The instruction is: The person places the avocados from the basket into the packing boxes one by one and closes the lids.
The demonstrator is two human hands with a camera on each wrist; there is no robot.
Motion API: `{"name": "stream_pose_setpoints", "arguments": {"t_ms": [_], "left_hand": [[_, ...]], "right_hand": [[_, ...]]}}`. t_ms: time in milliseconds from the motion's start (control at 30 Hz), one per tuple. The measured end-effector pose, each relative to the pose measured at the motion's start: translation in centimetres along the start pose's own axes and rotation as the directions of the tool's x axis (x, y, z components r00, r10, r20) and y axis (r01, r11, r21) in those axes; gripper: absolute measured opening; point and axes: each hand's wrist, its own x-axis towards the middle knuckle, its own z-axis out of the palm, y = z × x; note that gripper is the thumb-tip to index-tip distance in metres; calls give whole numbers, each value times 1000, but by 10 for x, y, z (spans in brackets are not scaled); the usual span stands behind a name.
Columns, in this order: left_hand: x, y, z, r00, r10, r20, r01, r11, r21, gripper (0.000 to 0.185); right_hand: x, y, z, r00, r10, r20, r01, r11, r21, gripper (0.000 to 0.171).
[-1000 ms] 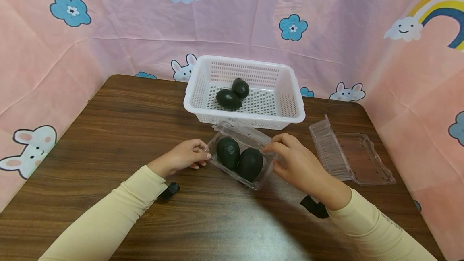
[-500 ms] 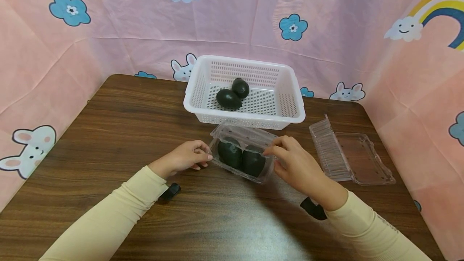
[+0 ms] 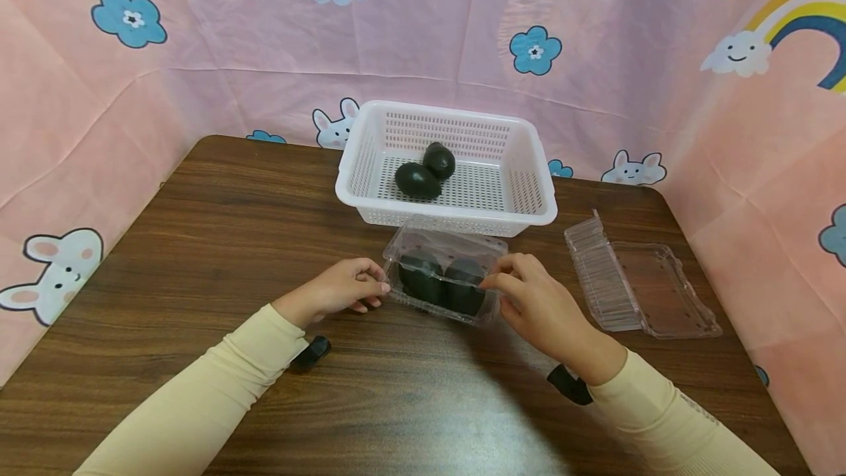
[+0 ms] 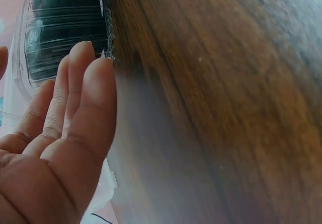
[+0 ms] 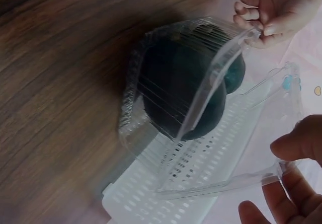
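In the head view, a clear plastic clamshell box sits in front of the white basket, angled slightly. Inside it two dark green avocados lie side by side. Its hinged lid leans forward over them, part way down. My right hand pinches the lid's front edge near the right corner; the right wrist view shows thumb and fingers on the clear rim. At the box's left end, my left hand touches the corner, its fingers fairly straight in the left wrist view.
Behind the box stands a white perforated basket with two more avocados inside. A second clamshell box lies spread out at the right on the brown wooden table. A patterned curtain surrounds the table's back and sides.
My right hand has swung the lid forward and down over the two avocados, from leaning back to partly covering them. The left hand has stayed at the box's left corner.
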Motion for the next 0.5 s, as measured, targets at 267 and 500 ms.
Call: {"name": "stream_pose_setpoints", "arguments": {"t_ms": [267, 500], "left_hand": [[-2, 2, 1, 1000, -1, 18, 2, 1000, -12, 38], [-4, 3, 1, 999, 23, 47, -22, 999, -33, 53]], "right_hand": [[-5, 6, 9, 999, -23, -26, 22, 999, -33, 30], [-12, 11, 21, 994, -83, -66, 79, 995, -64, 29]]}}
